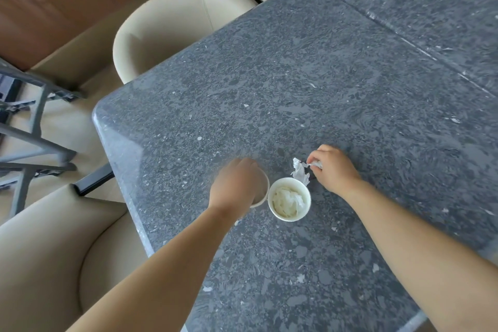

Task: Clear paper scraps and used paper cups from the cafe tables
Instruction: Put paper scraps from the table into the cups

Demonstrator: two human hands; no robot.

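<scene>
Near the middle of the grey stone table [310,75], toward its near edge, two white paper cups stand side by side and almost touching. The open cup [289,199] is stuffed with crumpled tissue, and at its 9 o'clock the second cup [261,191] is mostly hidden under the left hand [237,186], which reaches down over its rim; the hand is blurred, so I cannot tell whether the fingers are truly closed on the cup or only resting over it. At about 1 o'clock from the open cup the right hand [332,167] has its fingertips pinched together on a torn paper scrap [300,171], whose free end hangs down toward the table just beside the cup's rim. I judge the scrap to be nearly weightless, soft and limp, so a light pinch anywhere on it will do, though a thin strip could tear or leave bits behind if tugged hard. The cups look light and thin-walled, stiff at the rolled rim but easy to crush at the sides; holding them around the upper wall just under the rim, or from above across the rim, should be safest, and a cup packed with tissue may tip easily if nudged. Cream chairs [172,29] stand around the table at 9 to 12 o'clock.
</scene>
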